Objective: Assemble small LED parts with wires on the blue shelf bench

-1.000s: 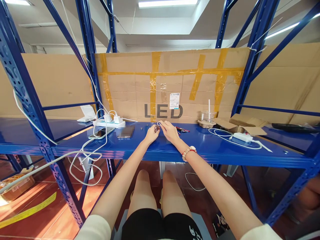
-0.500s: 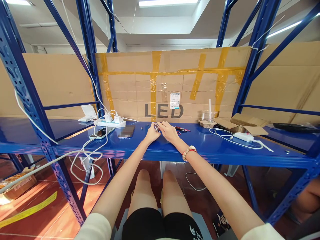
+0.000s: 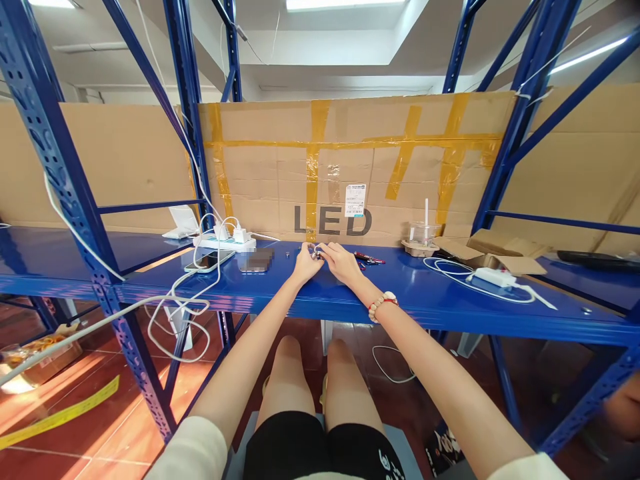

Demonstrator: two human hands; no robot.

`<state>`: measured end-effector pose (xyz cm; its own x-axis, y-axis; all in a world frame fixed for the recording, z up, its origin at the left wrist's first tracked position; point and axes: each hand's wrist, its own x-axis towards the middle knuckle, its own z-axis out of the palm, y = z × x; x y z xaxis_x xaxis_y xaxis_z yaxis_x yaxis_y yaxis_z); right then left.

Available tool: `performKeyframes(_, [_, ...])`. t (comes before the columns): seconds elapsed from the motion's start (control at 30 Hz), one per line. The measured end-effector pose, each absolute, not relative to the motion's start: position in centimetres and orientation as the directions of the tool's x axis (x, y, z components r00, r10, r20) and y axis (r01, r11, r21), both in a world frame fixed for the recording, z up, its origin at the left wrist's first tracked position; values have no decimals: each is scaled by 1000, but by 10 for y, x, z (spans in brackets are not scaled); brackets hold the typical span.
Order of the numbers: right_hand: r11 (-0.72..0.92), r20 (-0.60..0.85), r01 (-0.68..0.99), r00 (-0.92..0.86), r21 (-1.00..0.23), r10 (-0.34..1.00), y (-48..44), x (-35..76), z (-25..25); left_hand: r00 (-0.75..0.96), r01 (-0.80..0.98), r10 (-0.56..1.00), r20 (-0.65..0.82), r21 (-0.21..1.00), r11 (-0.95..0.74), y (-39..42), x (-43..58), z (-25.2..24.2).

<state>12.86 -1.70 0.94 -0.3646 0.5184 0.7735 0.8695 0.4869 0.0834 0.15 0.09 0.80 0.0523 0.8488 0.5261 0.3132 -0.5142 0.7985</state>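
Above the blue shelf (image 3: pixel 280 293), my left hand (image 3: pixel 305 265) pinches a small shiny metal piece (image 3: pixel 317 253) that looks partly ring-shaped. From the other side, the fingers of my right hand (image 3: pixel 341 262) close on the same piece. It is too small and too covered by fingertips to name its kind. Just beyond my right hand lie some slender red and dark items (image 3: pixel 369 259). A beaded bracelet (image 3: pixel 383 305) circles my right wrist.
To the left are a white power strip (image 3: pixel 225 244) with tangled cables, a phone (image 3: pixel 210 261) and a blurred dark object (image 3: pixel 257 261). To the right stand a clear cup (image 3: pixel 423 233) in a carton holder, an open cardboard box (image 3: pixel 493 250) and a white adapter (image 3: pixel 494 277). Taped cardboard (image 3: pixel 260 173) walls the back.
The view has shifted a little, so the shelf and its things sit slightly further right. Both hands stay together on the metal piece, with a small change in finger position.
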Motion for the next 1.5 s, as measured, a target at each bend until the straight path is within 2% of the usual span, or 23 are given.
performKeyframes(0.1, [516,771,856,-354,39,529,-17,128,9,26,388,853,522,781,-489,1,-1,6])
performKeyframes(0.23, [546,729,831,-311,-102,610,-20,128,8,56,588,842,536,664,-462,-2,-4,5])
performKeyframes(0.37, [531,682,831,-292,-166,671,-25,128,9,105,656,835,540,593,-466,-5,-4,4])
performKeyframes(0.47, [545,671,819,-303,-179,676,-25,127,9,170,622,805,568,572,-534,0,-3,0])
performKeyframes(0.6, [529,645,828,-304,-185,701,-20,128,7,267,474,703,659,545,-692,12,-2,-9])
performKeyframes(0.7, [511,628,841,-302,-178,717,-15,129,5,284,418,670,686,540,-730,20,-1,-12])
performKeyframes(0.8, [506,644,839,-275,-201,714,-13,130,5,244,432,680,691,551,-714,23,-1,-12])
performKeyframes(0.93, [474,703,840,-168,-265,691,-15,131,6,162,565,729,665,543,-621,19,-4,-5])
performKeyframes(1.07, [425,703,851,-97,-309,705,-17,132,9,191,637,810,554,558,-531,12,-6,2])
performKeyframes(1.17, [414,685,846,-82,-335,723,-18,133,9,181,667,814,552,539,-514,7,-5,4])
performKeyframes(1.37, [427,691,826,-64,-368,720,-18,136,9,146,596,809,570,602,-532,5,-1,6])
performKeyframes(1.5, [441,736,843,-84,-307,672,-17,136,9,112,560,784,611,613,-557,8,-1,6])
